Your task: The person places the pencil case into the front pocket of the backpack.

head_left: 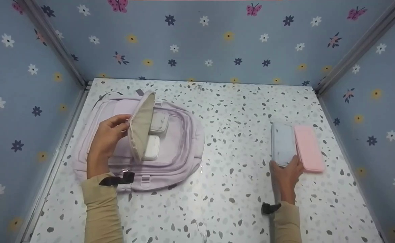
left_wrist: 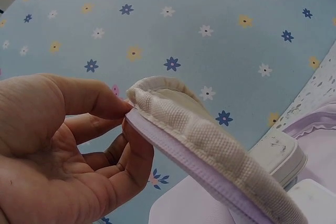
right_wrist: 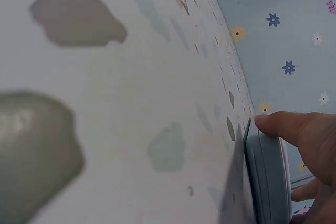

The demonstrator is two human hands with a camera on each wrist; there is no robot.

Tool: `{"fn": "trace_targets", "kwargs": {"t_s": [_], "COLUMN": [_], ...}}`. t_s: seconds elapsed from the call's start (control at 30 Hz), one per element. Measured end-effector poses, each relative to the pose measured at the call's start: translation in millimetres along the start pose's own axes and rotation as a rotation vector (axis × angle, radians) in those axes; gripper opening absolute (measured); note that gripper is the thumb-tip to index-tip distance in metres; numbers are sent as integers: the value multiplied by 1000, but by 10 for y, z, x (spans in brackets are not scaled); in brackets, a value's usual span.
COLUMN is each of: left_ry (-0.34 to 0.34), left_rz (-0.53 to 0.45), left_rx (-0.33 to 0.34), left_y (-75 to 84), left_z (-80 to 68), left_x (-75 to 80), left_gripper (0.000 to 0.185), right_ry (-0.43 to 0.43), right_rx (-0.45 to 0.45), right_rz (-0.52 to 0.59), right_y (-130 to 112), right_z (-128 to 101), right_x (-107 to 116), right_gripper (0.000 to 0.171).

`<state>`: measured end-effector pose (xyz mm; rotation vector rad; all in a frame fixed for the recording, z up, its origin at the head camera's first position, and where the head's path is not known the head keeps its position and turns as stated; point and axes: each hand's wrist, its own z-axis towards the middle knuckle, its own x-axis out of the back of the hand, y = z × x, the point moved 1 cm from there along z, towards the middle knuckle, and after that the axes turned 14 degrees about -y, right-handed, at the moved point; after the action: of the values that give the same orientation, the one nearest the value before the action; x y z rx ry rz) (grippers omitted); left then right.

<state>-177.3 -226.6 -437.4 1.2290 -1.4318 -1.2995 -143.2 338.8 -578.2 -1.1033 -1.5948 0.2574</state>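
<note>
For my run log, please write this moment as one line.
left hand: holds backpack flap open | right hand: grips blue case | pink case: beside

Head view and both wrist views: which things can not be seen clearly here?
- Backpack pocket interior: head view, raised flap covers part.
- Pink case: absent from right wrist view.
- Blue case: right wrist view, cut by bottom edge.
- Right hand fingers under the case: hidden.

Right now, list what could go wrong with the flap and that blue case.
The left hand only pinches the backpack flap at its edge; it could slip and fall shut over the two white items in the pocket. The right hand grips just the near end of the blue case, which touches the pink case; lifting may nudge that one.
</note>
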Motion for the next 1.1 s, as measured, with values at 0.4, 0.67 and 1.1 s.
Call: {"fn": "trace_targets", "kwargs": {"t_s": [0.4, 0.67, 1.1], "left_ry": [-8, -12, -6], "left_rz": [-35, -51, -6], "left_rx": [-15, -35, 3], "left_y": [8, -18, -1], "left_z": [-9, 2, -2], "left_x": [-5, 7, -11], "left_gripper": [26, 22, 28], "right_ry": [40, 72, 170], "right_rx": [37, 63, 262], "right_rz": [66, 104, 76], "right_y": [-32, -42, -160], "right_z": [-43, -55, -127], "right_x": [23, 66, 116], "right_gripper": [95, 95, 87]}}
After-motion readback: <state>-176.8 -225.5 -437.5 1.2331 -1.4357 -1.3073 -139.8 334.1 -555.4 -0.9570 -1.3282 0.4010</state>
